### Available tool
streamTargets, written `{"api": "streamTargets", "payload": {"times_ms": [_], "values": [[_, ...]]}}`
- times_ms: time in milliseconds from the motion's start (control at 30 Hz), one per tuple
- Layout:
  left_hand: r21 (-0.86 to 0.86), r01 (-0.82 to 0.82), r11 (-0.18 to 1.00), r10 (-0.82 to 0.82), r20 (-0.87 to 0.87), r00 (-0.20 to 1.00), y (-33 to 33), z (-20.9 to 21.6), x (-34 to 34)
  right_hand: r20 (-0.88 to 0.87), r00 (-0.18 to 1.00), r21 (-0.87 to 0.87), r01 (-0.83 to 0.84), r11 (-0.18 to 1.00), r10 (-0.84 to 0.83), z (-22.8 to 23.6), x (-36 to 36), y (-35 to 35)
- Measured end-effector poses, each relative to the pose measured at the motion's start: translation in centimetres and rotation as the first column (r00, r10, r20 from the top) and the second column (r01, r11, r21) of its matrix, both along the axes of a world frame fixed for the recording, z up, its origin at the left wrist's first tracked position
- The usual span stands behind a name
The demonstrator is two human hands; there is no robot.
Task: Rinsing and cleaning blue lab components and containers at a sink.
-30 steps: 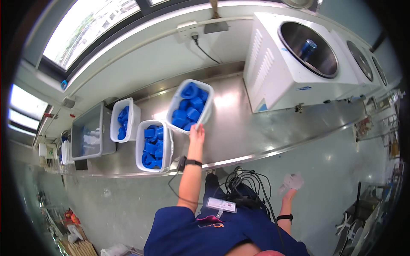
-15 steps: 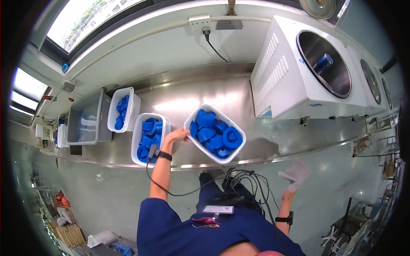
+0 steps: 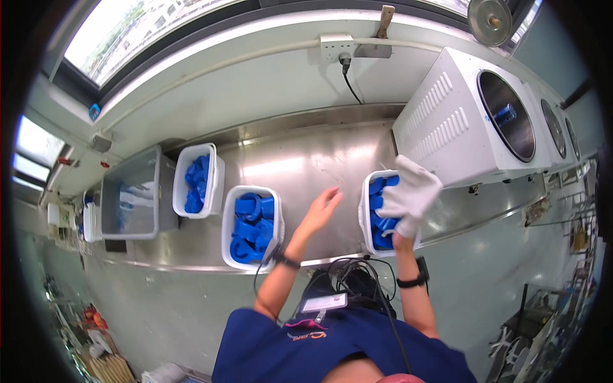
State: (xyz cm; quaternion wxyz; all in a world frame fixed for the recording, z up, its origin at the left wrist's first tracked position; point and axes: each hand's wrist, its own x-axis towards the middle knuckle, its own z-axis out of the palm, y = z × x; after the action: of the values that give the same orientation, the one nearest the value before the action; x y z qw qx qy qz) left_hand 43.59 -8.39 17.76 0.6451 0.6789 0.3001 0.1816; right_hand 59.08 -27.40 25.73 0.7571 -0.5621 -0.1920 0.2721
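Observation:
My left hand (image 3: 321, 209) is bare and held over the steel bench, its fingers stretched out with nothing in them. A white glove covers my right hand (image 3: 408, 195), whose fingers are spread above the right white tub (image 3: 363, 220). Blue moulded pieces (image 3: 377, 203) lie in that tub, partly hidden under the glove. To the left of my bare hand stands a second white tub (image 3: 227, 226), filled with similar blue pieces (image 3: 253, 225). Each wrist wears a black strap, and a cable runs from the left one.
A third white tub (image 3: 218, 185) of blue pieces stands farther left, beside a large grey bin (image 3: 158, 191). White machines with round steel bowls (image 3: 440, 118) stand at the right of the steel bench (image 3: 306, 147). A socket (image 3: 337, 46) is on the wall.
My left hand has let go of the tub's rim. The tub now stands farther right and is turned straighter. My gloved right hand has come up from beside my body to above it.

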Motion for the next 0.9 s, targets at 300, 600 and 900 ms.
{"api": "streamTargets", "payload": {"times_ms": [300, 600, 900], "values": [[0.369, -0.914, 0.169, 0.984, -0.116, 0.135, -3.5, 0.1, -31.7, 0.545, 0.731, -0.361, 0.647, 0.672, -0.41, -13.9, 13.0, 26.6], [0.224, -0.975, -0.002, 0.927, -0.365, -0.085, -13.1, -0.1, -32.6, 0.463, 0.885, -0.856, 0.429, 0.289, 0.058, -23.2, 22.2, 32.9], [-0.008, -0.998, 0.065, 0.95, -0.305, 0.064, -17.2, 1.8, -29.3, 0.598, 0.718, -0.78, 0.419, 0.465, 0.356, -22.8, 5.9, 38.3]]}}
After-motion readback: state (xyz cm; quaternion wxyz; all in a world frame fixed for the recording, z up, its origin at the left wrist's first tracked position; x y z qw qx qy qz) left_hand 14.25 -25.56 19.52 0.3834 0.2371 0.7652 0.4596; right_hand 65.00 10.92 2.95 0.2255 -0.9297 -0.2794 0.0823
